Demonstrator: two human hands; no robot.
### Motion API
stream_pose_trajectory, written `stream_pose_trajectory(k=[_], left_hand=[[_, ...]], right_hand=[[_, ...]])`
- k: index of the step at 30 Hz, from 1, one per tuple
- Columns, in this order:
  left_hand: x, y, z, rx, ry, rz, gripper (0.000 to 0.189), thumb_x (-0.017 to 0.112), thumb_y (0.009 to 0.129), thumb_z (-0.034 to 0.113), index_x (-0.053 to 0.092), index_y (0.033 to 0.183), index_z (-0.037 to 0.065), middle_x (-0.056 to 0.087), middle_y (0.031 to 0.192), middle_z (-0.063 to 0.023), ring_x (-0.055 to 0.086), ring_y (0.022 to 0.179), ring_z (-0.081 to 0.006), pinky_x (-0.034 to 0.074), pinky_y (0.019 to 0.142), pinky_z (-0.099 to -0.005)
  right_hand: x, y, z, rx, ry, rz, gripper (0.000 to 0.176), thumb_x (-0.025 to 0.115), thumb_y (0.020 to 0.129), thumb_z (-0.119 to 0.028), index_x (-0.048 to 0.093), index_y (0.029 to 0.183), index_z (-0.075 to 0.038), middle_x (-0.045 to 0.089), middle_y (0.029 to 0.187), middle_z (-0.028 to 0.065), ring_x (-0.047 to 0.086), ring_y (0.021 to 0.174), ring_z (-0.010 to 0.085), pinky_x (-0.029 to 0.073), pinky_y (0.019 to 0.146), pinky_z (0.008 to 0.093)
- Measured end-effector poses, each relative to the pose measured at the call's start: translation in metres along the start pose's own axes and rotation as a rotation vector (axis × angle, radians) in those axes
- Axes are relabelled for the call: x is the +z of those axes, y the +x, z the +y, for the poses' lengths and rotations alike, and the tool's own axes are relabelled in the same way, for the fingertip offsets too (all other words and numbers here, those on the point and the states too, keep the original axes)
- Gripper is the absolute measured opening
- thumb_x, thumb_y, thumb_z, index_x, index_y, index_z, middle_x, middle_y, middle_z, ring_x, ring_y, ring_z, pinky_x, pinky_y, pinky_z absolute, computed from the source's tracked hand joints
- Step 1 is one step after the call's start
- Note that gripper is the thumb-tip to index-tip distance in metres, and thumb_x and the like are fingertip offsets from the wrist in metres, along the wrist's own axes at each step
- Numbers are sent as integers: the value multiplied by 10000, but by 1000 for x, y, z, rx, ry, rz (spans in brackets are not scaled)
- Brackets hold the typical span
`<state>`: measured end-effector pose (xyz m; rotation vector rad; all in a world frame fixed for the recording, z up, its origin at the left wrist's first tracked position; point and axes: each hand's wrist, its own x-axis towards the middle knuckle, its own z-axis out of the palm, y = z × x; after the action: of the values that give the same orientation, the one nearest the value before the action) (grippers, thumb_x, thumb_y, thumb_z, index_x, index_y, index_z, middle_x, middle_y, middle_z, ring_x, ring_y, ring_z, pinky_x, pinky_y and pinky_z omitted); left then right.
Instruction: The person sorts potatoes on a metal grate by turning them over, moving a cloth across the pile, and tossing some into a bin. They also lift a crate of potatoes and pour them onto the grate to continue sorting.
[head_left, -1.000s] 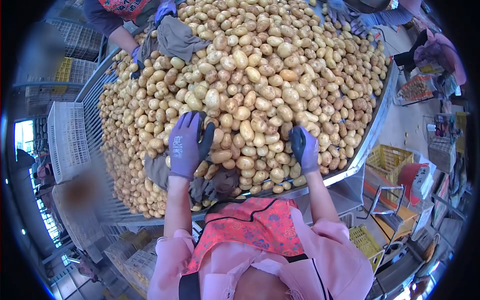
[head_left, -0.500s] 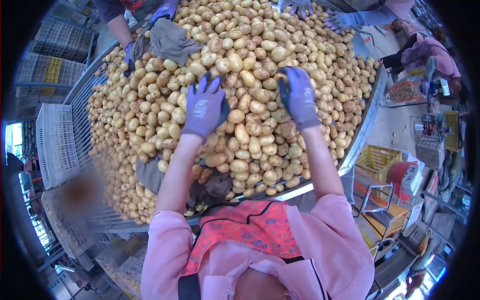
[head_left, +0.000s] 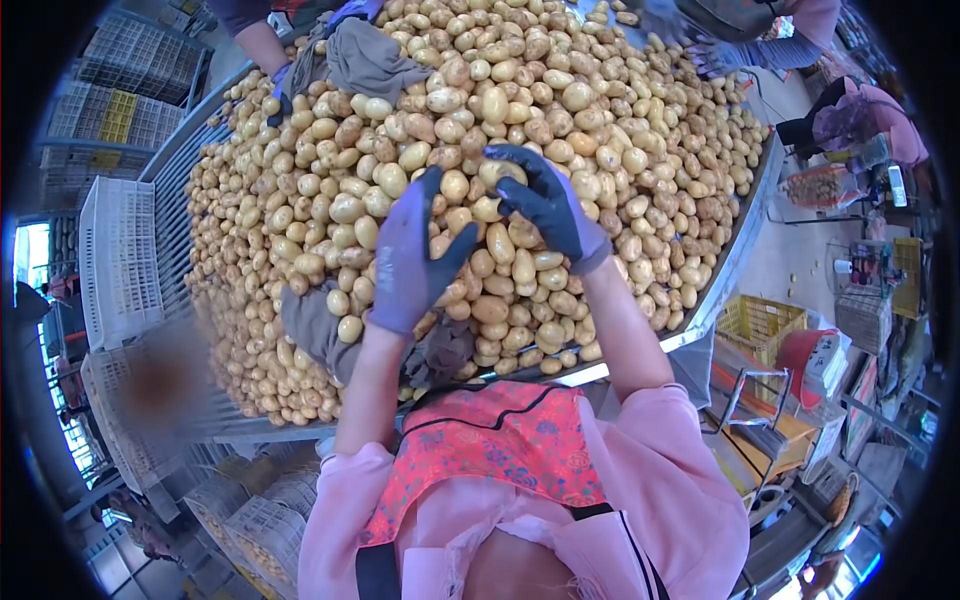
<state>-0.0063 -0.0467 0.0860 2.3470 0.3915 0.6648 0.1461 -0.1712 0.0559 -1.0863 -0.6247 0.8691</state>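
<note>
A broad heap of yellow-brown potatoes [head_left: 330, 205] covers the sorting table in front of me. My left hand [head_left: 412, 262], in a purple glove with dark finger pads, rests on the heap with its thumb spread from the fingers, holding nothing. Beside it, my right hand [head_left: 552, 208], gloved the same way, curls its fingers and thumb around a potato [head_left: 498, 173] near the middle of the heap. Grey cloths [head_left: 322, 325] lie among the potatoes close to my left forearm.
Metal slats and a raised rim [head_left: 715, 290] edge the table. White crates [head_left: 122, 262] stand at the left, a yellow crate [head_left: 757, 322] at the right. Across the heap, gloved hands of other people [head_left: 712, 57] touch potatoes. Another grey cloth [head_left: 372, 62] lies at the far left.
My hands have come closer together. The right one has moved left and curled around a potato; the left has turned side-on. The whole view has shifted slightly.
</note>
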Motion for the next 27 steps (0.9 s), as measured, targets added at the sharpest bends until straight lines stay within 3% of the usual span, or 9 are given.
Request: stream_pose_trajectory(k=[2, 12, 16, 18, 21, 23, 24, 26, 27], left_hand=[[16, 1, 14, 10, -52, -55, 676, 745, 788, 211, 436, 1340, -29, 548, 1258, -220, 543, 1158, -357, 424, 987, -417], [48, -30, 20, -190, -543, -135, 566, 717, 821, 122, 478, 1314, -18, 550, 1272, -154, 531, 1178, -248, 425, 999, -351], [50, -45, 28, -133, -372, -195, 508, 707, 823, 126, 511, 1275, 6, 572, 1241, -171, 538, 1174, -293, 426, 990, -382], [45, -52, 30, -95, -271, -258, 494, 690, 838, 120, 508, 1280, -6, 563, 1258, -165, 543, 1167, -276, 426, 992, -378], [41, -53, 22, -49, -116, -288, 486, 686, 840, 137, 514, 1272, -3, 566, 1248, -176, 546, 1156, -304, 430, 986, -393], [41, -48, 11, -17, -59, -266, 447, 677, 851, 136, 540, 1257, 7, 580, 1229, -170, 552, 1153, -297, 435, 974, -375], [37, -37, 16, 44, 53, -297, 466, 683, 846, 153, 535, 1264, 10, 570, 1237, -184, 545, 1160, -321, 427, 983, -392], [41, -14, 19, 137, 165, -361, 486, 687, 837, 186, 534, 1266, 16, 544, 1269, -199, 523, 1178, -348, 417, 995, -413], [45, -1, 18, 194, 287, -440, 552, 678, 833, 270, 505, 1303, 39, 520, 1292, -212, 490, 1201, -378, 382, 1023, -446]], right_hand=[[11, -16, 7, 43, 17, 96, 304, 602, 932, -151, 587, 1215, -42, 607, 1120, 6, 547, 973, 79, 479, 824, 236], [17, -57, 18, -150, -43, 349, 257, 513, 978, -208, 635, 1030, 12, 653, 996, 57, 600, 922, 122, 494, 837, 276], [13, -83, 31, -32, -12, 451, 271, 515, 970, -231, 632, 1040, 4, 639, 984, 47, 586, 916, 126, 480, 833, 282], [-8, -111, 45, -158, -216, 473, 277, 526, 966, -245, 621, 1047, 2, 634, 997, 47, 584, 928, 127, 485, 826, 281], [-53, -163, 57, 66, 1, 721, 293, 504, 967, -263, 607, 1085, -15, 655, 921, 43, 617, 835, 133, 503, 807, 283], [-94, -195, 73, -126, -482, 915, 291, 479, 978, -237, 666, 992, -14, 658, 897, 49, 615, 830, 122, 498, 779, 263], [-111, -209, 76, 42, -178, 1089, 298, 513, 967, -251, 644, 991, 16, 661, 923, 72, 597, 877, 128, 480, 838, 276], [-133, -223, 80, 230, -311, 1250, 246, 608, 917, -204, 619, 1021, 19, 646, 962, 65, 588, 901, 137, 484, 818, 285], [-137, -222, 85, 151, -406, 1255, 252, 641, 893, -179, 602, 1047, 17, 642, 987, 76, 589, 912, 148, 481, 824, 287]])
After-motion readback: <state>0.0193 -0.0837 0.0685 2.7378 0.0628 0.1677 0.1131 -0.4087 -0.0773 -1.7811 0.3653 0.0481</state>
